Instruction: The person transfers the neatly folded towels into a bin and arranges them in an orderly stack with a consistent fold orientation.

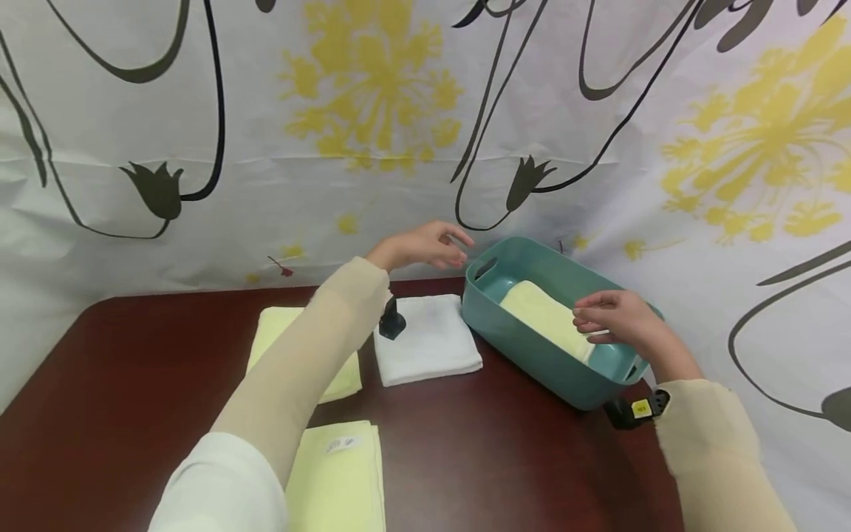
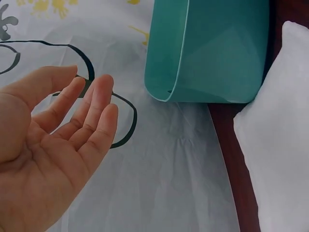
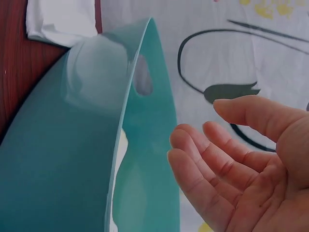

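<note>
Pale yellow folded towel point(image 1: 545, 314) lay on the floor of an oblong teal plastic basket point(image 1: 525, 351) with rounded corners, which stood toward the right side of a dark red-brown wood-grained table point(image 1: 465, 458). The person's left hand point(image 1: 428, 245) hung in the air near the basket's far left end, fingers loosely bent and palm in sight of the left wrist camera; the thumb tip lay near the forefinger, and whether those two touched could not be told. The right hand point(image 1: 614, 318) was raised at the basket's right end, its fingers gently bent side by side, the thumb standing apart from them with a plain gap. Seen from the head, that hand overlapped part of the basket's rim. One white folded towel point(image 1: 428, 340) lay just beside the basket's left end, and left of it a second yellow towel point(image 1: 342, 380) showed partly behind the left forearm. A third yellow towel point(image 1: 339, 476), bearing a small white label point(image 1: 342, 444), lay nearer the person, its near end cut off by the picture's edge. Beige sleeves point(image 1: 312, 347) covered both forearms, and a small black device point(image 1: 392, 319) sat at each wrist. Behind the table was a white sheet point(image 1: 372, 210) printed with yellow flowers and dark stems.
</note>
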`<state>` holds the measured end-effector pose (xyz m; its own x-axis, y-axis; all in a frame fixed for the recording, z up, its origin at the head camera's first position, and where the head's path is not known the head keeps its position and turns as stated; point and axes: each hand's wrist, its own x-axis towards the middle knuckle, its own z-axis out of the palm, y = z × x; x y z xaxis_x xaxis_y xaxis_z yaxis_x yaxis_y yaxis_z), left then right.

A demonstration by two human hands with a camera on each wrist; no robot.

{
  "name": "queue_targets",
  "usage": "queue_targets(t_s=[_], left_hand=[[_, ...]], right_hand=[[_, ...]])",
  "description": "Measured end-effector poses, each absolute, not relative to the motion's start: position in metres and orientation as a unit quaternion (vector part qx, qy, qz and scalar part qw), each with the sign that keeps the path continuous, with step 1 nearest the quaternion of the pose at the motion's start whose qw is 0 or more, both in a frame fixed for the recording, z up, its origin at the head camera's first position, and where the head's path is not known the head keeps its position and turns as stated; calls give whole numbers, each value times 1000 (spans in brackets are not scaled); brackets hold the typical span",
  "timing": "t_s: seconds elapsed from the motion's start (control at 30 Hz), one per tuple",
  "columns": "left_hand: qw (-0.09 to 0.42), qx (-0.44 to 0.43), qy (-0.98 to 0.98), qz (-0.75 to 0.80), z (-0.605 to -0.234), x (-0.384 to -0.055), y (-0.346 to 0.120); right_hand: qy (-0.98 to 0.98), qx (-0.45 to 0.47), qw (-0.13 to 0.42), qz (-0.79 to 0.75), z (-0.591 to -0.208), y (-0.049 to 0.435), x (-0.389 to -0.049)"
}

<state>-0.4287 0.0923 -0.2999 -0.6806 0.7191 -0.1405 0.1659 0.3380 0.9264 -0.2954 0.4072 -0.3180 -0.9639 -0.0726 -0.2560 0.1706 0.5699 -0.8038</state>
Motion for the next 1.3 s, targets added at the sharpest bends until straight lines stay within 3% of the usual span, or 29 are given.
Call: queue_targets(t_s=[0.3,0.63,1.3], left_hand=[[249,304,762,516,-304,-418,75],[250,297,754,530,-310,-405,54],[234,269,756,549,-343,-376,-8]], right_hand=[[873,-4,112,-474,-311,400,-295],[871,-47,106,-477,-307,383,-292],[858,-100,110,-491,-341,348,-298]])
